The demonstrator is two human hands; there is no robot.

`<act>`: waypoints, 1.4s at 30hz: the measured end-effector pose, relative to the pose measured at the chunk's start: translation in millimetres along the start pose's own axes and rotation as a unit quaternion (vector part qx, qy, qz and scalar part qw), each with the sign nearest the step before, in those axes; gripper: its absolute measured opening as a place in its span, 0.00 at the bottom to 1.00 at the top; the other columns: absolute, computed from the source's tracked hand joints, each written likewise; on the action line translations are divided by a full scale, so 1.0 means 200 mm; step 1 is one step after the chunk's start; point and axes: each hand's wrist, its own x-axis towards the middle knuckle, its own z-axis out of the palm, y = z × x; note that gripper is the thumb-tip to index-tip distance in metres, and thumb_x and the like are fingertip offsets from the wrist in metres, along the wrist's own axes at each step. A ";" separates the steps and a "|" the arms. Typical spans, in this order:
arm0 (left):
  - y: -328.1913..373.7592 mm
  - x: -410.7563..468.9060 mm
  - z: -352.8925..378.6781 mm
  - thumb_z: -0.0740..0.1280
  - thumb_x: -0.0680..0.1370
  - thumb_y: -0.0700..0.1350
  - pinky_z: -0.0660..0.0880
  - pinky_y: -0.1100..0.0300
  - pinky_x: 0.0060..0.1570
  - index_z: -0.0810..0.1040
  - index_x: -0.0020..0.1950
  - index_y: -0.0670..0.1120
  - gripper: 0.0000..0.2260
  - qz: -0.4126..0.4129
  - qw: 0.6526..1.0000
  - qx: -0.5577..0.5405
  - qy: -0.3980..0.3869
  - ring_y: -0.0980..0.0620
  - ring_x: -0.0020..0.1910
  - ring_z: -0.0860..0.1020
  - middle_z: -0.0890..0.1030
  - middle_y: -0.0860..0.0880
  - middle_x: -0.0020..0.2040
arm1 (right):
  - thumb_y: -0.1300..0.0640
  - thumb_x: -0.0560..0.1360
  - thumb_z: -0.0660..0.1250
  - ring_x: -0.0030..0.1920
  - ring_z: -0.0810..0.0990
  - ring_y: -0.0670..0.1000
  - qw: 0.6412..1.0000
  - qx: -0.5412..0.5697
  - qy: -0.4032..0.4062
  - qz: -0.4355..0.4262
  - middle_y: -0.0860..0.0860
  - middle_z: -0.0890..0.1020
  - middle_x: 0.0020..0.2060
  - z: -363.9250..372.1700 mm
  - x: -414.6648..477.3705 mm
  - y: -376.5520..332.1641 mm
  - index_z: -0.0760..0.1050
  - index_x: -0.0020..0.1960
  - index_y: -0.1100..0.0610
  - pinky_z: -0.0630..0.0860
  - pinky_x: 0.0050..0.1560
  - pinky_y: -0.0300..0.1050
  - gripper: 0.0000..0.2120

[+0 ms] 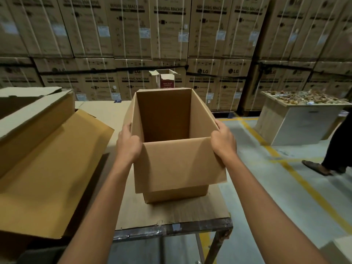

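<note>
Both hands grip an open box on the table.

The left hand (128, 144) curls round the left flap of the box (177, 164), thumb on the outside; the right hand (223, 141) clasps the right flap likewise. Both arms reach forward, wrists raised. The box stands upright on the table (171, 216), near its front edge.

Two long, slender, bare forearms (106, 197) ending in a bare left grip (128, 144) and right grip (223, 142).

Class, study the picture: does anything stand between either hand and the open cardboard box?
Nothing visible does. The left hand grips the left rim of the open cardboard box; the right hand grips its right rim.
</note>
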 end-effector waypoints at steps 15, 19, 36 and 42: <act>-0.36 -0.58 -0.11 0.64 0.68 0.59 0.66 0.44 0.69 0.52 0.79 0.56 0.41 0.004 0.985 -0.171 0.027 0.48 0.73 0.60 0.58 0.52 0.77 | 0.57 0.77 0.63 0.78 0.51 0.64 0.958 0.089 0.209 0.174 0.61 0.45 0.80 -0.05 -0.58 0.20 0.52 0.81 0.49 0.58 0.73 0.58 0.36; -0.43 -0.72 -0.17 0.73 0.69 0.59 0.62 0.41 0.72 0.45 0.80 0.57 0.49 -0.083 0.977 -0.189 0.052 0.42 0.78 0.51 0.46 0.52 0.81 | 0.50 0.76 0.66 0.71 0.69 0.65 0.940 0.157 0.191 0.235 0.63 0.66 0.74 -0.05 -0.78 0.28 0.39 0.81 0.52 0.67 0.64 0.53 0.46; -0.60 -1.44 -0.76 0.67 0.76 0.33 0.73 0.43 0.65 0.53 0.82 0.50 0.38 -0.185 0.913 -0.363 -0.032 0.43 0.62 0.75 0.72 0.41 0.69 | 0.67 0.78 0.66 0.60 0.75 0.57 0.943 0.241 0.180 0.141 0.53 0.71 0.71 -0.15 -1.86 0.34 0.46 0.82 0.49 0.68 0.58 0.44 0.42; -0.53 -1.75 -1.08 0.73 0.75 0.43 0.69 0.42 0.68 0.49 0.81 0.56 0.43 -0.137 0.941 -0.310 -0.013 0.43 0.65 0.72 0.68 0.45 0.73 | 0.68 0.78 0.67 0.58 0.69 0.46 0.942 0.253 0.205 0.080 0.51 0.67 0.75 -0.28 -2.25 0.22 0.48 0.82 0.46 0.68 0.61 0.42 0.42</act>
